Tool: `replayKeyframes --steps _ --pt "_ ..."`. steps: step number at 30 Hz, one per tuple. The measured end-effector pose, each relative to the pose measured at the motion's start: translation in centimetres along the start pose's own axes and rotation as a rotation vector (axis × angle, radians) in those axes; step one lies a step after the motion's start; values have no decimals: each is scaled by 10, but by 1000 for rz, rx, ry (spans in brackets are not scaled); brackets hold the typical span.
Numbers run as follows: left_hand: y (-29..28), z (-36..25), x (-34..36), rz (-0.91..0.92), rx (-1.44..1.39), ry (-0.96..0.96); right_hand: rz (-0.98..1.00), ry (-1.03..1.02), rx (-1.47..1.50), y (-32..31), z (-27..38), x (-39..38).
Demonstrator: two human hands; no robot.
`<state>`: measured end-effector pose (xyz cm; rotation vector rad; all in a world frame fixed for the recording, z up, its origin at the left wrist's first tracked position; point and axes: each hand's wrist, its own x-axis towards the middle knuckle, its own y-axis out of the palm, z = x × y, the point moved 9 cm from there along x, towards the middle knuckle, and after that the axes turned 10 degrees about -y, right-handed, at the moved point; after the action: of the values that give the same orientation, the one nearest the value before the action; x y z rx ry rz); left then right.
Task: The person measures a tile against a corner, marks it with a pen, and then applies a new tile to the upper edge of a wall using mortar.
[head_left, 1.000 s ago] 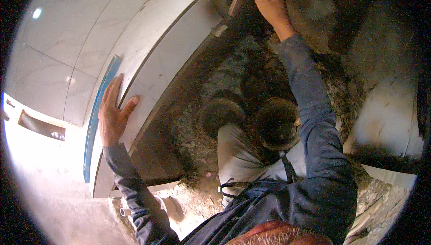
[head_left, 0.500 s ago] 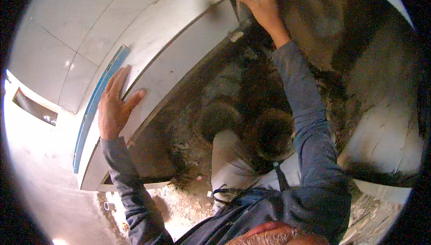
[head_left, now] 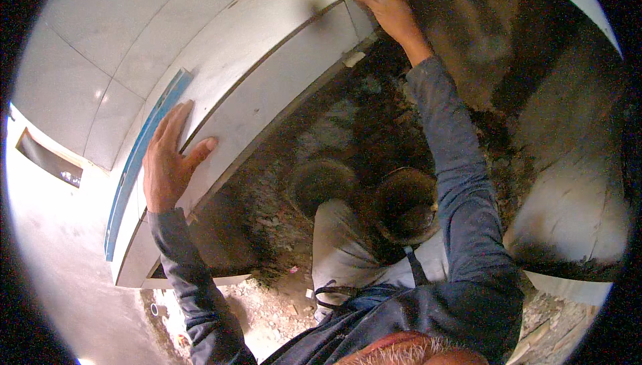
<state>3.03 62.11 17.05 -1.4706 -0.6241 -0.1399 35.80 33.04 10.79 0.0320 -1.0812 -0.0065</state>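
My left hand (head_left: pixel 168 159) lies flat, fingers spread, on the near end of a large pale floor tile (head_left: pixel 267 91) that slants up across the view. My right hand (head_left: pixel 386 5) presses on the far end of the same tile, at its top corner next to a dark seam. Neither hand grips anything. Below the tile's lower edge lies a bed of rough dark mortar (head_left: pixel 374 124). My knees (head_left: pixel 364 194), dusted with mortar, kneel on that bed between my arms.
Laid pale tiles (head_left: pixel 127 37) cover the floor on the left, with a blue strip (head_left: pixel 137 164) along one tile edge. A grey block (head_left: pixel 575 211) sits at the right. Rubble and small stones (head_left: pixel 267 305) lie near my body.
The view has shifted, so the tile and both hands sit differently in the picture. My right hand went from the tile's far corner edge to pressing flat on it; the left hand stays flat.
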Motion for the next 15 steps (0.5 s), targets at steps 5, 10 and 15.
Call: replayKeyframes --steps 5,10,15 --pt "3 -5 2 24 24 -9 -21 -65 -57 -4 -7 4" --pt "2 -5 0 23 21 11 -41 -102 20 -4 -5 3" --pt "2 -6 1 3 -10 46 -55 -30 103 -3 -18 5"
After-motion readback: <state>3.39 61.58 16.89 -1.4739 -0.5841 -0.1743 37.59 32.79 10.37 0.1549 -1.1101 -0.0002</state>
